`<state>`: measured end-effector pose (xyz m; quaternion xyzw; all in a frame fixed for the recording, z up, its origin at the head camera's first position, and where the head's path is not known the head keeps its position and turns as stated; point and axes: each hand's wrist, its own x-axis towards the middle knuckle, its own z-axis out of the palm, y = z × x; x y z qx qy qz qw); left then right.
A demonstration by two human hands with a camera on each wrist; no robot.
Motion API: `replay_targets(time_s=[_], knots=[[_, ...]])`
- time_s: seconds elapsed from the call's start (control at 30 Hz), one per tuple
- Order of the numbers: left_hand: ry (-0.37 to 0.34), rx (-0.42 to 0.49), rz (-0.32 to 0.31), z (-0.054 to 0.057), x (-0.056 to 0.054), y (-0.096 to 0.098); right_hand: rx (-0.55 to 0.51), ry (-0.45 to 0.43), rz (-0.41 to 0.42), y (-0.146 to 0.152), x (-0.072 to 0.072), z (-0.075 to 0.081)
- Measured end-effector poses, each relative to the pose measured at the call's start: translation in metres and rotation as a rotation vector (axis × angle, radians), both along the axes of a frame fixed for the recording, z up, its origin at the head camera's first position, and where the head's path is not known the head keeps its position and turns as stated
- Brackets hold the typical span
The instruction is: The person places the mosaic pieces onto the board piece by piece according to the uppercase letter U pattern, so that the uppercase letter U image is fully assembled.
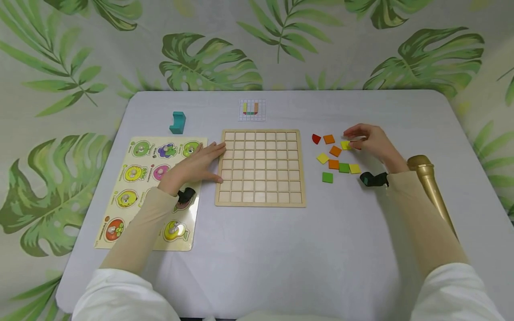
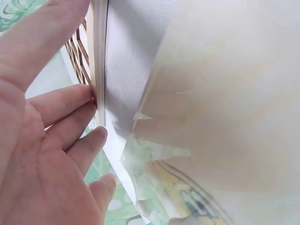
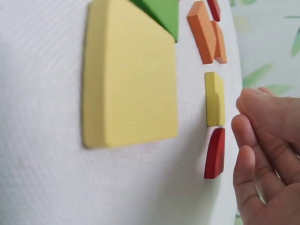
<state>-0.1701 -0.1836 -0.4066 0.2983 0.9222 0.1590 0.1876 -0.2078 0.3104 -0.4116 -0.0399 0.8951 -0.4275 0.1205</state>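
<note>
In the head view, my left hand (image 1: 194,166) lies along the left side of a wooden grid board (image 1: 260,169), straight fingers touching its frame. My right hand (image 1: 371,141) hovers at the right among small coloured tiles, thumb and fingers loosely bent with nothing between them. Closest to its fingertips are a yellow square tile (image 3: 214,99) and a red curved-edge tile (image 3: 214,153), which the hand partly covers in the head view. Around them lie orange tiles (image 1: 333,164), green tiles (image 1: 327,177), more yellow ones (image 1: 323,158) and another red quarter-round tile (image 1: 316,139).
Behind the board lies a pattern card (image 1: 252,110) with a coloured U shape. A fruit puzzle board (image 1: 140,196) sits under my left forearm, with a teal block (image 1: 178,123) beyond it. To the right, a gold microphone (image 1: 431,183) lies beside my right forearm.
</note>
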Motion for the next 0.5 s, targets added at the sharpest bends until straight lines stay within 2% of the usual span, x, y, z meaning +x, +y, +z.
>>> replay_targets(time_s=[0.17, 0.5], knots=[[0.013, -0.001, -0.008, 0.000, 0.001, 0.001, 0.096, 0.051, 0.042, -0.003, 0.001, 0.000], [0.005, 0.030, -0.006, 0.001, 0.003, 0.003, 0.168, 0.063, 0.045, -0.013, 0.002, 0.003]])
